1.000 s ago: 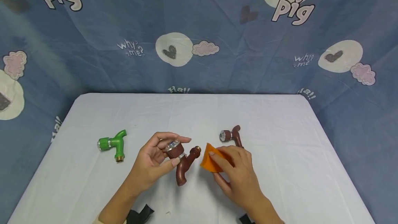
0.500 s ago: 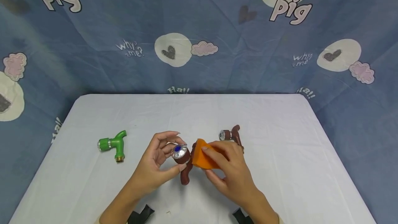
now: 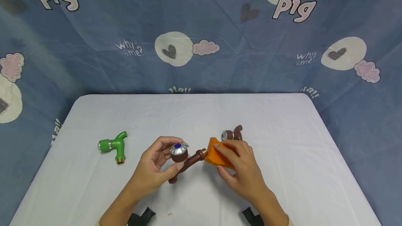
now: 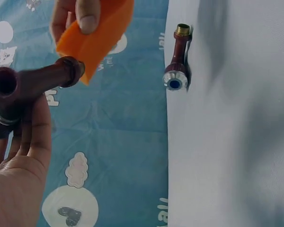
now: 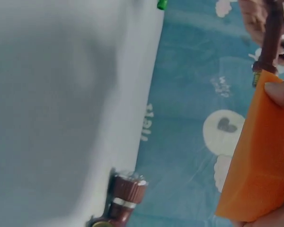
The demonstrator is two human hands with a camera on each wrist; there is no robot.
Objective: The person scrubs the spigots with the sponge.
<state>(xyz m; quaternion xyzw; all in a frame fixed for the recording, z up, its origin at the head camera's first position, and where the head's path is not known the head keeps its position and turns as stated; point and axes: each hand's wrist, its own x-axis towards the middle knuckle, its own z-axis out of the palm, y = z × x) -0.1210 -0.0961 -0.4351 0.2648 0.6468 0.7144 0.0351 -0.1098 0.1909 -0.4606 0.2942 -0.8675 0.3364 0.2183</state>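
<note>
My left hand (image 3: 154, 168) grips a brown faucet (image 3: 191, 161) by its knob, a silver cap with a blue centre on top. The faucet is held above the table, its brass threaded end pointing right. In my right hand (image 3: 243, 170) an orange sponge (image 3: 216, 154) is pinched between thumb and fingers, right at the faucet's threaded end. The right wrist view shows the sponge (image 5: 258, 161) as a thick block, with the held faucet (image 5: 273, 38) beyond it. From the left wrist, the faucet's spout opening (image 4: 4, 82) faces the camera.
A green faucet (image 3: 118, 146) lies on the white table (image 3: 157, 114) at the left. A second brown faucet (image 3: 232, 134) lies behind my right hand, partly hidden by it. Black straps (image 3: 142, 217) show near both wrists. A blue printed cloth (image 3: 201, 72) hangs behind the table.
The sponge moved left over the faucet body, then back right to its threaded end. My left hand has turned the faucet, so its knob faces up and its spout points lower left.
</note>
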